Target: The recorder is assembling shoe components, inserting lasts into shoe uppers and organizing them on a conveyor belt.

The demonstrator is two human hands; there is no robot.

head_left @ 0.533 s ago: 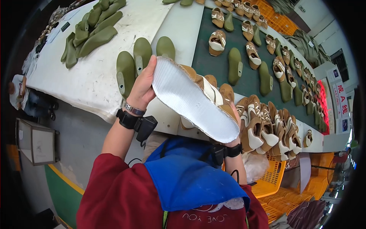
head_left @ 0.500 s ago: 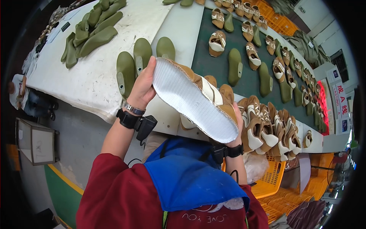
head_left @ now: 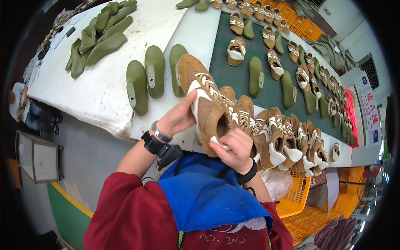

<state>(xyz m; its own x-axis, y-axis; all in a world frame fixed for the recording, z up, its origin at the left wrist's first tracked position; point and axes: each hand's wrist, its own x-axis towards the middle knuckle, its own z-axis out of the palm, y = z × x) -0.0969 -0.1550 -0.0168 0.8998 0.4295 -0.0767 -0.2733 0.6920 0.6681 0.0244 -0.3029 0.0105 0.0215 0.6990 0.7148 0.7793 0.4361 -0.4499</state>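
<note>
Both hands hold a brown and white laced shoe upper [head_left: 208, 104] in front of my chest, toe pointing up and away. My left hand [head_left: 179, 116] grips its left side, thumb on the white side panel. At the heel, my right hand [head_left: 233, 150] pinches the white edge of the opening, thumb outside and fingers near the collar. Just beyond, green shoe lasts [head_left: 136, 87] lie on the white tabletop, one partly hidden behind the toe. Several similar shoe uppers [head_left: 276, 135] stand in a close row to the right of my right hand.
A green conveyor belt [head_left: 273, 93] carries shoe uppers and lasts along the right. More green lasts [head_left: 106, 43] are heaped on the cloth-covered table [head_left: 146, 29]. Orange crates [head_left: 298, 193] stand low at right. A box-like cart [head_left: 43, 160] and a person [head_left: 31, 109] are at left.
The shoe upper has been turned over, from its pale underside showing to its laced top. My right hand has moved left and now pinches the heel; my left hand has shifted lower.
</note>
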